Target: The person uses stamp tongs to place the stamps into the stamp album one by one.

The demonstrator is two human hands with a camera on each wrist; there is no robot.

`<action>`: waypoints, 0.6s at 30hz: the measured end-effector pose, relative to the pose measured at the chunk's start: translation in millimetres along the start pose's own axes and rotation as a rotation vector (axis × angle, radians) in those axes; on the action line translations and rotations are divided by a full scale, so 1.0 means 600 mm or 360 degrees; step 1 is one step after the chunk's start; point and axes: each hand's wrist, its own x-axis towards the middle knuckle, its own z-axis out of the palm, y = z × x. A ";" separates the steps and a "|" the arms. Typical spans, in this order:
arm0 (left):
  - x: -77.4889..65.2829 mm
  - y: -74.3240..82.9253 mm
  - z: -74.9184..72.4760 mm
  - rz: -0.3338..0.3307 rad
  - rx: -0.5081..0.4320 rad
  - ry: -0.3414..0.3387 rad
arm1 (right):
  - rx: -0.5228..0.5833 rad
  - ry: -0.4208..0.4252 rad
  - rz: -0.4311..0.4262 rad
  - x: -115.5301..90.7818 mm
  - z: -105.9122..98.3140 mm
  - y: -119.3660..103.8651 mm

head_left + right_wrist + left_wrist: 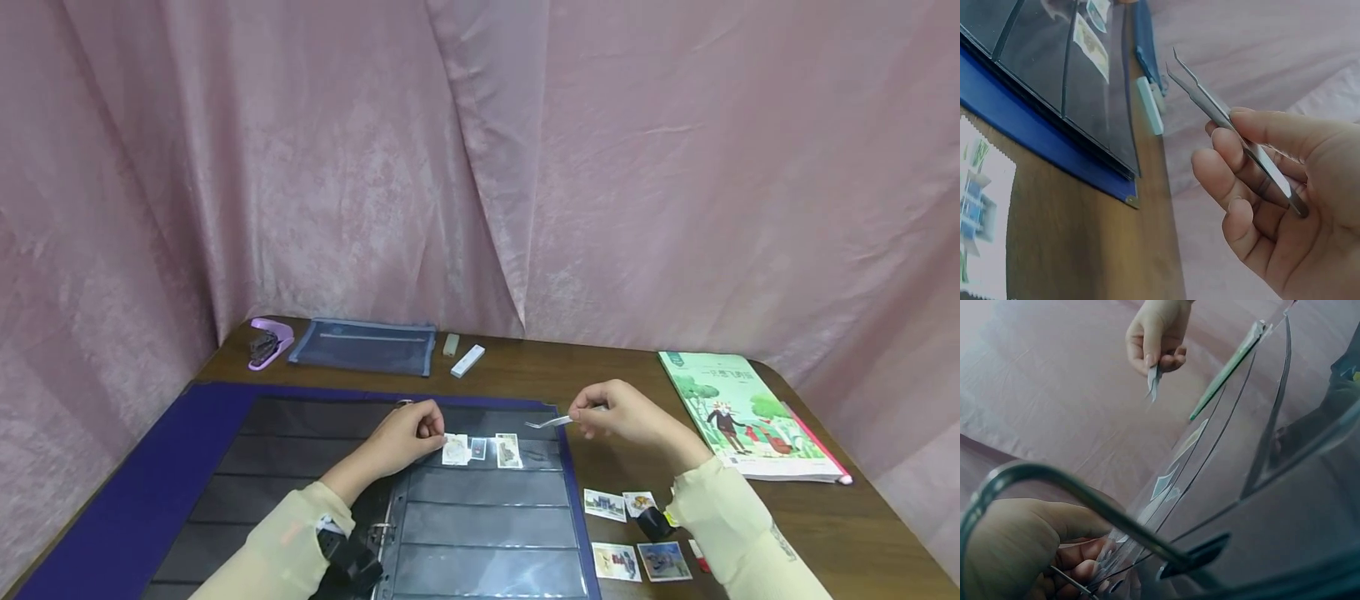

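Observation:
A stamp album (487, 521) lies open, its dark pages divided into clear strip pockets. Three stamps, a left one (455, 450), a small blue one (478, 448) and a right one (507, 451), sit in a row on the right page's upper part. My left hand (405, 440) is beside the left stamp; in the left wrist view its fingers pinch the clear pocket film (1113, 550). Above the page's right edge, my right hand (617, 410) holds bent-tip tweezers (1260, 156) between thumb and fingers. The tweezer tips are apart with nothing between them.
Several loose stamps (617, 562) lie right of the album, partly under the right forearm. A green picture book (738, 408) is farther right. Along the back are a purple-handled tool (272, 343), a blue mesh pouch (367, 348) and a white block (468, 361).

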 end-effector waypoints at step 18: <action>-0.012 0.032 -0.007 0.0268 0.0577 0.0042 | -0.0001 0.0078 0.0029 -0.094 -0.026 0.015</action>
